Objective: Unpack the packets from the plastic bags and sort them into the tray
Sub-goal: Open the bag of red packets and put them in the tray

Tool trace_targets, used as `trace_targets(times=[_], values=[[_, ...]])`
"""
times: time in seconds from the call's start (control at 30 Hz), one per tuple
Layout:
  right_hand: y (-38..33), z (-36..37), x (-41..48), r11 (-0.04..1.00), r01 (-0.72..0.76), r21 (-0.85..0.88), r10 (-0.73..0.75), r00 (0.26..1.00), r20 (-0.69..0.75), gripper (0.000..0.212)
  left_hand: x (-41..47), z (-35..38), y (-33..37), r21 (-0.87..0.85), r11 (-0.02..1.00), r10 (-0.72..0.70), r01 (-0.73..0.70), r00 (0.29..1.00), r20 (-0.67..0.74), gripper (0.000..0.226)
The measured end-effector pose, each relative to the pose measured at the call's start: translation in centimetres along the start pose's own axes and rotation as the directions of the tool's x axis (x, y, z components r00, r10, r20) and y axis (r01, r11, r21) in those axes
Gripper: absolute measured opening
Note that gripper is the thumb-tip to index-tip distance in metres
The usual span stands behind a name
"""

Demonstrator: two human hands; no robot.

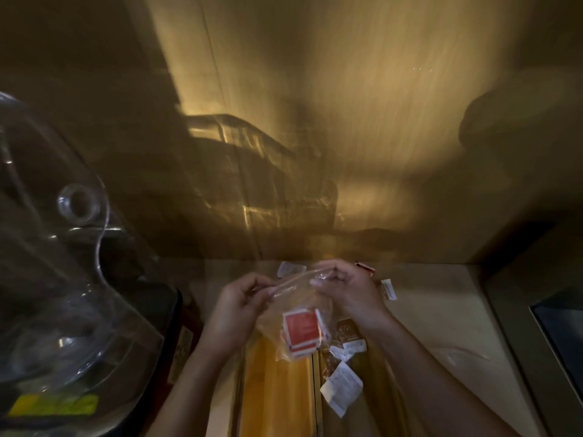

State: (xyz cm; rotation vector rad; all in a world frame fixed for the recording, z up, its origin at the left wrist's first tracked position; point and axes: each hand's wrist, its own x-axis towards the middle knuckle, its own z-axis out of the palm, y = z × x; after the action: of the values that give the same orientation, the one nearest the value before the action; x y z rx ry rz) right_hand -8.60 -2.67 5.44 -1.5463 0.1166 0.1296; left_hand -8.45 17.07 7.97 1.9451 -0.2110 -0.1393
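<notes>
Both hands pinched the plastic bag's (296, 298) mouth, left hand (241, 305) and right hand (345, 290) at opposite ends, above the tray (277, 389). Red packets (301, 331) remained inside. Opening seemed underway; next, pulling the lips apart.

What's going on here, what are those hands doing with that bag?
A person is holding a clear plastic bag by its top edge, left hand and right hand pinching it at either side. Red packets are still inside. Below it lies a wooden tray, its right compartment holding brown and white packets. A few more packets lie loose on the counter.
</notes>
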Motion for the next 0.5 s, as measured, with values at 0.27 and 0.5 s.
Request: trace_targets(times=[0.27,0.5], values=[[0.2,3.1,-2.0,0.955,0.05,-0.292,0.015,0.976,0.218,0.011,-4.9,-2.0,-0.1,0.421,0.905,-0.17,0.061,0.959,0.228,0.013],[1.5,6.0,-2.6,0.904,0.019,-0.426,0.067,0.98,0.185,0.01,-7.0,-0.5,-1.0,0.008,0.916,-0.39,0.4,0.889,0.24,0.019]])
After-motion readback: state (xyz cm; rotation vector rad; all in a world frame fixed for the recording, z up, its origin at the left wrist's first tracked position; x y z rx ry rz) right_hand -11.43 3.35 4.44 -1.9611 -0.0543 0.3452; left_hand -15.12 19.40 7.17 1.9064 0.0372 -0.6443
